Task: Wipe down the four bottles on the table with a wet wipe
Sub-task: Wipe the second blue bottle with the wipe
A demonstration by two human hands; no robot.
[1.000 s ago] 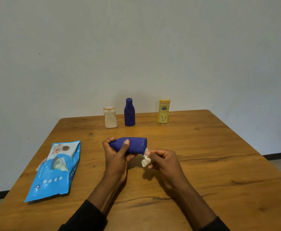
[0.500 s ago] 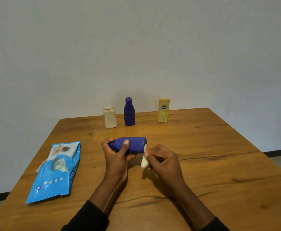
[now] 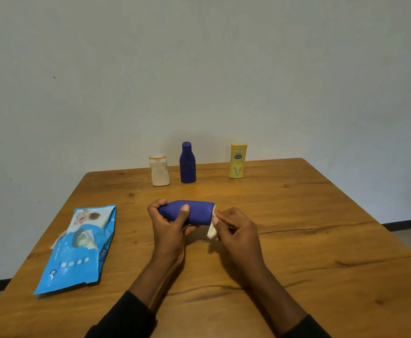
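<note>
"Counting from the head view, how many bottles are there?" asks the listener.

"Four. Three stand upright in a row near the far edge of the wooden tabletop (image 3: 309, 215): one white bottle (image 3: 159, 172) on the left, one dark blue bottle (image 3: 187, 164) just beside it in the middle, and one yellow bottle (image 3: 237, 162) set apart on the right. The fourth, a blue bottle (image 3: 194, 212), lies sideways in the person's hands over the middle of the tabletop."

"How are the two hands placed?"

"The left hand (image 3: 169, 230) has its fingers curled round the narrow end of the blue bottle, with the thumb laid across its near side. The right hand (image 3: 238, 230) pinches one small, crumpled wet wipe (image 3: 211, 232) and presses it to the bottle's flat base, which points right. Part of the wipe hangs below the fingers."

"Anything else?"

"One light blue pack of wipes (image 3: 77, 250) lies flat near the left edge of the tabletop, well apart from the hands, with a pale sheet showing at its opening. Two dark sleeves show at the bottom edge. A plain pale wall (image 3: 199, 69) stands behind."
</note>
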